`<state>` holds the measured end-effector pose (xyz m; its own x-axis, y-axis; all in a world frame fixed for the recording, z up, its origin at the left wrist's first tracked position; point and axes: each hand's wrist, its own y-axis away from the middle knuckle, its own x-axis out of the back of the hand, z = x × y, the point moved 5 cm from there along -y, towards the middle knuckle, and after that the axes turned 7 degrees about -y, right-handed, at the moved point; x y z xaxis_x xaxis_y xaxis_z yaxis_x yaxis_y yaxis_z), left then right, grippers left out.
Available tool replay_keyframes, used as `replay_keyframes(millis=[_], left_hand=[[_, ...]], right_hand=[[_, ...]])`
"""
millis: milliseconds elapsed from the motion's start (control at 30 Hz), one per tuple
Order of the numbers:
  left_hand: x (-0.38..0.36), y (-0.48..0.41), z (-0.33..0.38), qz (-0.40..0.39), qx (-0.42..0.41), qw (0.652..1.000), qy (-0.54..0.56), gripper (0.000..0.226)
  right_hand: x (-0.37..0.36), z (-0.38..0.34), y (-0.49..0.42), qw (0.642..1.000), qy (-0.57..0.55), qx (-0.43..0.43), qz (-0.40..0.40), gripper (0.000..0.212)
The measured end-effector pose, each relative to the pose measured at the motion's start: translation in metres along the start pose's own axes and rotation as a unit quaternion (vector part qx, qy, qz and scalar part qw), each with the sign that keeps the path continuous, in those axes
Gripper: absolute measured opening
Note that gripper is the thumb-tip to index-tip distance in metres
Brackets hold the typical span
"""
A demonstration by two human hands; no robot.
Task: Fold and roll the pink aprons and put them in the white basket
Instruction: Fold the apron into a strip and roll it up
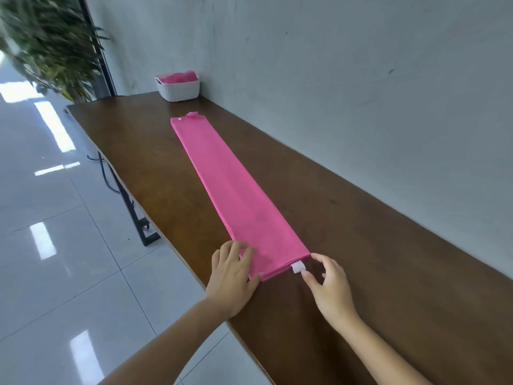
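The bright pink fabric apron [236,184] lies folded into one long narrow strip down the middle of the frame, flat on a dark brown wooden table [361,245], its near end at lower centre. There the left hand [233,279] rests its spread fingers on the left corner, thumb along the end edge; it seems to press rather than pinch. The right hand [330,284] sits at the right corner with forefinger and thumb apart, either side of a small white tab [298,266], holding nothing yet. Rolling likely begins here. To do it well, tuck the first turn tight and square across the strip, keep both thumbs level, and watch that the layered edges do not skew. A white round snap [180,119] marks the far end. Beyond it, upper centre-left against the grey wall, stands the white woven plastic basket [179,91], pink cloth already inside. No label or writing can be read anywhere.
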<state>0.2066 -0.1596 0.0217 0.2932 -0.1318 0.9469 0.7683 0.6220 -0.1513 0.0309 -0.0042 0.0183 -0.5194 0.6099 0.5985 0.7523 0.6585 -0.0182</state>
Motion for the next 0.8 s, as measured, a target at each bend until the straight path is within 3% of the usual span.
replay_keyframes(millis=[233, 367, 533, 633, 800], left_hand=[[-0.01, -0.009, 0.029, -0.027, -0.023, 0.999, 0.019, 0.035], [-0.013, -0.012, 0.026, -0.013, -0.023, 0.999, 0.027, 0.02], [-0.012, -0.015, 0.028, 0.013, -0.032, 0.999, 0.021, 0.013], [-0.012, -0.012, 0.03, 0.026, -0.045, 0.999, -0.003, 0.014], [-0.015, -0.002, 0.031, 0.046, -0.058, 0.996, -0.053, 0.009]], right_hand=[[-0.001, 0.002, -0.014, 0.997, 0.042, -0.028, -0.05, 0.025], [-0.004, -0.006, -0.018, 0.997, 0.004, -0.064, -0.045, 0.034], [-0.009, -0.01, -0.027, 0.991, -0.082, -0.067, -0.076, 0.031], [-0.013, -0.014, -0.029, 0.992, -0.046, -0.036, -0.113, 0.032], [-0.017, -0.008, -0.028, 0.984, 0.06, 0.065, -0.155, 0.015]])
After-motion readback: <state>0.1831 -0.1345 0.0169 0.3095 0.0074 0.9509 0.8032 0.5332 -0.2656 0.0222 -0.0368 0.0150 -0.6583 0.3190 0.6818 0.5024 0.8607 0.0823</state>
